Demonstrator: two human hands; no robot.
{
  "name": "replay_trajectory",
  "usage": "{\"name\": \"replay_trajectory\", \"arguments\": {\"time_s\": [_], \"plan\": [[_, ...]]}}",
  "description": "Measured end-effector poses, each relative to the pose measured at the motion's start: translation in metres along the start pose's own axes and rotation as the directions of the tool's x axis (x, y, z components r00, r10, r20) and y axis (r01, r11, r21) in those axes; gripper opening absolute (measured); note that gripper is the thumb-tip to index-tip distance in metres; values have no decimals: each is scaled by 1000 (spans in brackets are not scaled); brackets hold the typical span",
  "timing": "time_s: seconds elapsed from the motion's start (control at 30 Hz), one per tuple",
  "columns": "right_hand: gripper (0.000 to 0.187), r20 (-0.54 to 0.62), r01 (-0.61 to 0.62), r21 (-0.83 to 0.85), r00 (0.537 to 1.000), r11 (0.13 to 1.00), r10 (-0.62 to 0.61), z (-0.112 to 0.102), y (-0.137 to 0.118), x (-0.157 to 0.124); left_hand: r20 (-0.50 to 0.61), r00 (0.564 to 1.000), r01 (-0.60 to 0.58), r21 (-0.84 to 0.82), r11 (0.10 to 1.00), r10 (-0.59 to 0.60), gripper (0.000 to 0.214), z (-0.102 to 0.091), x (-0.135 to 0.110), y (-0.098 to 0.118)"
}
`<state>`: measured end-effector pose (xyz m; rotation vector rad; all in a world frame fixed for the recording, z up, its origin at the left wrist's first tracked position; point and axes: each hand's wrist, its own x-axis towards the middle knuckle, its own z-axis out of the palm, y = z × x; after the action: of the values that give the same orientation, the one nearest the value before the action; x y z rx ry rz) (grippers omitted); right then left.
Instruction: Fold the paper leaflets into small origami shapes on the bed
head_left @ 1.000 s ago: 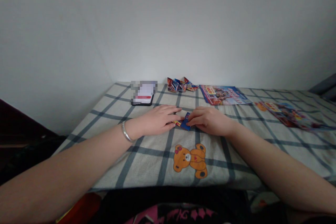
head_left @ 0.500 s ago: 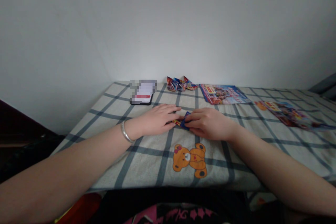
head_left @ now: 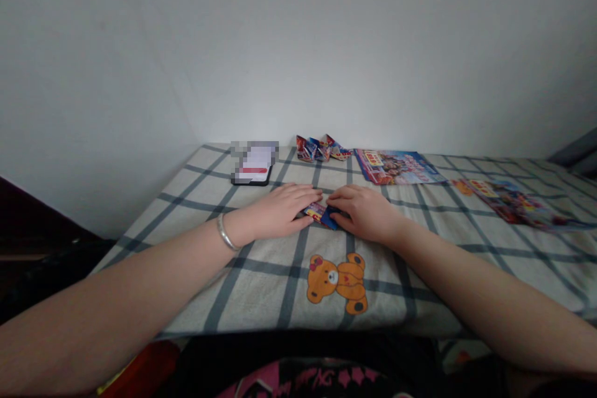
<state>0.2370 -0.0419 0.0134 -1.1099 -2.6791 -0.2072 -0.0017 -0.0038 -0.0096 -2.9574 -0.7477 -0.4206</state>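
Observation:
A small folded piece of printed glossy paper (head_left: 319, 214), blue with yellow and red marks, lies flat on the checked cloth between my hands. From the left, my left hand (head_left: 284, 210) rests palm down, fingers stretched out, with its thumb and fingertips touching the paper's left end. My right hand (head_left: 366, 211) also lies low and palm down; its fingers and thumb are apart around the paper's right end, partly covering it. A silver bangle (head_left: 225, 233) circles my left wrist.
Behind my hands are a phone (head_left: 255, 165) with a lit screen and several folded paper shapes (head_left: 321, 148) by the wall. Flat printed leaflets lie to the right, one nearer (head_left: 396, 168) and one farther right (head_left: 517, 202). A bear print (head_left: 338, 283) decorates the tablecloth (head_left: 261, 298).
My right hand's fingers have loosened and spread from the paper's right end. More of the folded paper now shows, lying flatter. My left hand has barely shifted.

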Motion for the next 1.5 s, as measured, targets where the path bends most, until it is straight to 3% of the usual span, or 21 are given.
{"name": "replay_trajectory", "arguments": {"time_s": [0.23, 0.5, 0.73, 0.97, 1.2, 1.5], "plan": [[34, -5, -36, -35, 999, 999, 36, 8, 4, 2, -28, 1000, 11, 23, 1000, -11, 45, -1, 2, 4], [32, 51, -99, -44, 994, 994, 102, -7, 5, -6, -57, 998, -10, 30, 1000, 12, 44, 0, 1, 4], [58, 64, -110, -103, 991, 989, 117, -10, 1, -6, -41, 999, 5, 30, 1000, -4, 44, -5, 3, 6], [44, 12, -44, -65, 999, 997, 45, -2, 15, -7, -33, 999, 21, 55, 998, -20, 48, -5, -2, 4], [35, 0, 32, -46, 999, 998, -32, 0, 40, -8, 106, 994, 9, 50, 999, -14, 54, -15, -7, 5], [33, -8, 53, -25, 999, 998, -53, 2, 41, -8, 181, 983, 15, -13, 1000, -13, 48, -20, -7, 3]]}}
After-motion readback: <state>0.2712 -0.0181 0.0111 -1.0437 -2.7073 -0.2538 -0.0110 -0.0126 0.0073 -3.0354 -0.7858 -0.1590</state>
